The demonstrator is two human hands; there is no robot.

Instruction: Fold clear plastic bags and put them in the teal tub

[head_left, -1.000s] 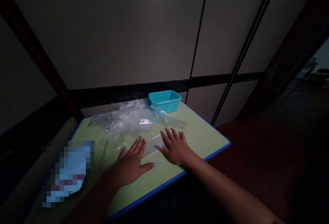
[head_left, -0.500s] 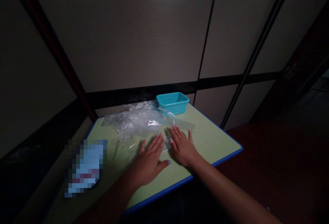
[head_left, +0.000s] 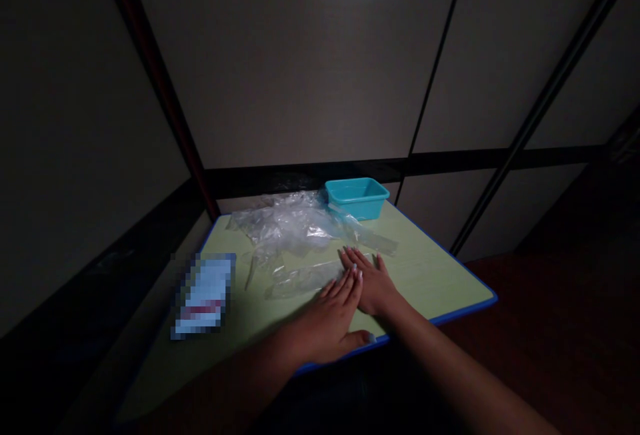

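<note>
A clear plastic bag (head_left: 305,278) lies flattened on the pale green table (head_left: 430,288), its right part under my hands. My right hand (head_left: 370,285) rests flat over the bag's right end, fingers stretched forward. My left hand (head_left: 335,322) is open too, its fingertips overlapping the side of my right hand and its thumb pointing right near the table's front edge. Just beyond them sits a crumpled pile of clear plastic bags (head_left: 295,222). One flat strip of that plastic reaches right, past my right fingertips.
At the back of the table stands a turquoise plastic basket (head_left: 357,205), touching the pile. A blurred-out white and blue item (head_left: 205,295) with a red band lies on the left. Behind the table rises a panelled cabinet front (head_left: 300,75). Blue edging (head_left: 465,308) runs around the tabletop.
My left hand has slid right across the bag to meet my right hand, uncovering the bag's left part. My right hand stays flat. The whole view has shifted somewhat.
</note>
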